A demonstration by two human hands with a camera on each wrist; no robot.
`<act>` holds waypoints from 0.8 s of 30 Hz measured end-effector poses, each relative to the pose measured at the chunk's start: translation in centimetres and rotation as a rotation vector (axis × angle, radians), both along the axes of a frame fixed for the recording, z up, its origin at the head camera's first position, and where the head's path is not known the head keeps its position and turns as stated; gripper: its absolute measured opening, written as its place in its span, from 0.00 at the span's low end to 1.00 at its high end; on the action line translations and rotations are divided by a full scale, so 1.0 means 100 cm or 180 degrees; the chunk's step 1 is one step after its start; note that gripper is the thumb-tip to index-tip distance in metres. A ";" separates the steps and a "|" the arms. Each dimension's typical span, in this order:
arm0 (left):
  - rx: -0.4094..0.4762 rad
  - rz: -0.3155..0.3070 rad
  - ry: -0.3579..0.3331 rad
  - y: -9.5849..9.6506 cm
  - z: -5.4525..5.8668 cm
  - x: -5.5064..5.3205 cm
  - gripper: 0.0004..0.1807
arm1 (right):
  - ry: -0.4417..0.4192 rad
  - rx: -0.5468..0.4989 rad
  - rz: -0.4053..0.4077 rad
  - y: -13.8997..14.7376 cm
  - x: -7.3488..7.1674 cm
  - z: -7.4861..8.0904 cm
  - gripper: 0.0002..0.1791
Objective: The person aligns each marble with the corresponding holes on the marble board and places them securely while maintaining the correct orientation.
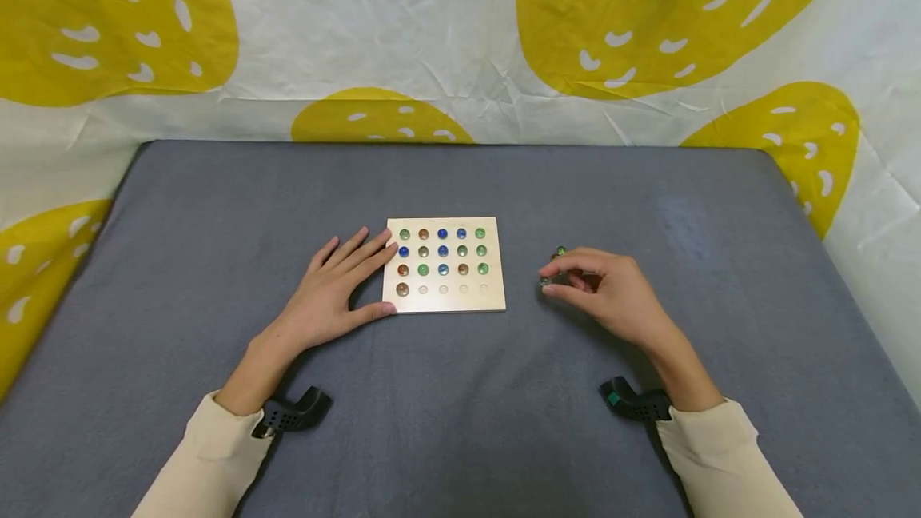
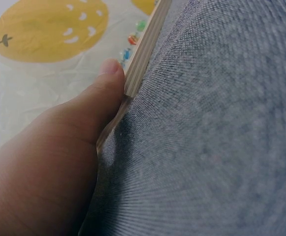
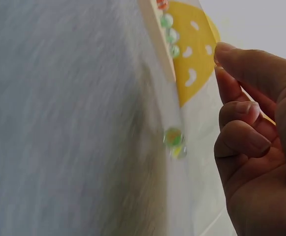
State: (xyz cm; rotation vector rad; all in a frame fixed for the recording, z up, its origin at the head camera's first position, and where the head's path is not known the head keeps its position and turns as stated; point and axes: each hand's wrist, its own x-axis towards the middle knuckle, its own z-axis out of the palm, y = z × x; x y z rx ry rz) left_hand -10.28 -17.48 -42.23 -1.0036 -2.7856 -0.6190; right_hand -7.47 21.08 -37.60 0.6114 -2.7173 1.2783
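Note:
A pale wooden board [image 1: 444, 304] lies on the grey cloth, with marbles in red-brown, blue and green seated in its hollows. The front row has one brown marble [image 1: 402, 289] at its left end and bare hollows to the right. My left hand [image 1: 327, 298] rests at the board's left edge, fingers spread and straight, thumb at the near corner. To the right of the board, my right hand [image 1: 612, 288] pinches a clear glass marble [image 1: 544, 282] between thumb and forefinger, its other fingers curled. Beyond that hand, green-tinged marbles [image 3: 173, 137] lie on the cloth, partly hidden in the head view.
Grey cloth [image 1: 460, 406] covers the table. Behind it hangs a white sheet [image 1: 374, 22] with big yellow shapes. Each wrist wears a black camera mount, one on the left [image 1: 295, 412] and one on the right [image 1: 636, 402].

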 end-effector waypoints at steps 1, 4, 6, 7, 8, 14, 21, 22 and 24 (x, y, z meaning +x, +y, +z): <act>0.0000 0.0001 0.0001 0.000 0.000 0.000 0.44 | 0.0017 -0.0010 0.0016 -0.003 -0.001 0.001 0.10; 0.0002 -0.0007 0.0011 0.000 -0.001 0.000 0.44 | 0.0071 -0.0079 0.0086 -0.013 -0.004 0.001 0.09; 0.0009 -0.0011 0.0023 0.000 -0.002 -0.001 0.44 | 0.0123 -0.0141 0.0126 -0.019 -0.005 0.000 0.09; 0.0011 -0.0014 0.0027 0.000 -0.002 -0.001 0.44 | 0.0155 -0.0176 0.0144 -0.021 -0.006 -0.001 0.09; 0.0011 -0.0016 0.0032 0.000 -0.002 -0.001 0.44 | 0.0184 -0.0210 0.0156 -0.024 -0.007 -0.002 0.09; 0.0021 -0.0026 0.0040 0.000 -0.001 -0.001 0.44 | 0.0283 -0.0347 0.0200 -0.042 -0.010 -0.004 0.10; 0.0037 -0.0033 0.0033 0.000 -0.001 -0.001 0.44 | 0.0221 -0.0404 0.0265 -0.071 0.000 0.021 0.08; 0.0037 -0.0032 0.0031 0.000 -0.001 -0.001 0.44 | 0.0203 -0.0414 0.0279 -0.074 0.001 0.024 0.08; 0.0037 -0.0032 0.0026 0.000 -0.001 -0.001 0.44 | 0.0158 -0.0462 0.0301 -0.079 0.001 0.021 0.08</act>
